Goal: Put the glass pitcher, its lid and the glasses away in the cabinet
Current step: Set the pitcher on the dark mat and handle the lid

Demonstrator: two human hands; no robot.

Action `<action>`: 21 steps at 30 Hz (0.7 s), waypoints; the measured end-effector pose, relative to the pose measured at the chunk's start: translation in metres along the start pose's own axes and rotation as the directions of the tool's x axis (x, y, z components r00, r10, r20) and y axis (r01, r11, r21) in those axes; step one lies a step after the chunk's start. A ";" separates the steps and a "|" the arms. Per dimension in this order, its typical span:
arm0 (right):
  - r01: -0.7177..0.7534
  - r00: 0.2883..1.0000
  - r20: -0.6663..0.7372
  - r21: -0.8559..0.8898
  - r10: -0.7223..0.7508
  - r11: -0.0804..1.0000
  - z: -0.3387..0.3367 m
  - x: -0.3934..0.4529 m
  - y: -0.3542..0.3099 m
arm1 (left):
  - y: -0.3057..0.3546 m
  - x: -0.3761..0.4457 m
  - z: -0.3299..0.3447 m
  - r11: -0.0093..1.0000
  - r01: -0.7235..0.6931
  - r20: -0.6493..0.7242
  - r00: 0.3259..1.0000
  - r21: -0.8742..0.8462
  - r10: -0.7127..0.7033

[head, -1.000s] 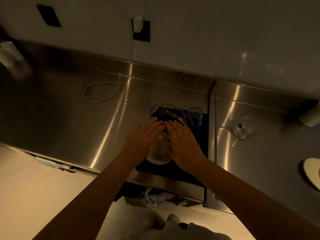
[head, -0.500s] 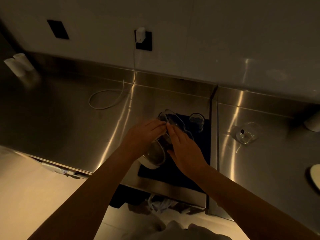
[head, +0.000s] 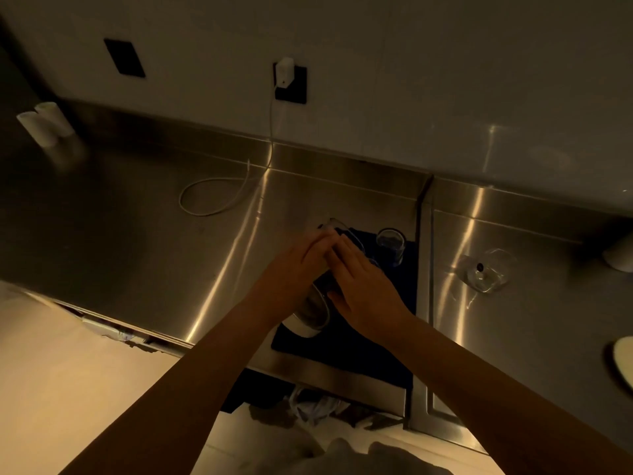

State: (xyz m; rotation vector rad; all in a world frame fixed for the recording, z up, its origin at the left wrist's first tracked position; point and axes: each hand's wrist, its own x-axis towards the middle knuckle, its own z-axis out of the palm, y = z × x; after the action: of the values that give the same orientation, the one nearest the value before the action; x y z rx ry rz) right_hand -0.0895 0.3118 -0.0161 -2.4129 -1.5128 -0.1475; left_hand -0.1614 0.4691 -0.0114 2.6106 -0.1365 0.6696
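Tipped further since, the glass pitcher [head: 313, 308] lies between both hands' grip.

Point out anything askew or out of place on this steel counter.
The clear glass pitcher is tilted on the dark mat, held between the left hand and right hand. Its glass lid lies apart on the counter.
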 end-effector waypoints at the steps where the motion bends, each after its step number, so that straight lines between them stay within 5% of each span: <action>1: -0.010 1.000 -0.009 -0.002 0.010 1.000 -0.002 0.002 0.000 | 0.000 0.001 0.001 1.000 0.009 -0.007 1.000 -0.017 -0.009; 13: -0.199 0.976 -0.099 -0.022 0.196 0.980 0.009 -0.018 0.005 | 0.002 0.002 0.017 0.995 -0.093 -0.005 0.996 0.044 0.093; 17: -0.247 0.956 -0.188 -0.090 0.227 0.965 0.007 -0.027 0.016 | 0.003 -0.003 0.025 0.974 0.216 0.062 0.975 -0.072 -0.211; 21: -0.178 0.972 -0.166 -0.061 0.166 0.982 0.008 -0.026 0.021 | 0.000 -0.002 0.031 0.993 0.117 0.056 0.992 -0.008 -0.117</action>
State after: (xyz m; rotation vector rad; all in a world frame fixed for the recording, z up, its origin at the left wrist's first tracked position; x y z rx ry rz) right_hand -0.0824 0.2832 -0.0338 -2.5091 -1.2437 -0.3587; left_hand -0.1494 0.4553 -0.0367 2.6034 -0.0037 0.5543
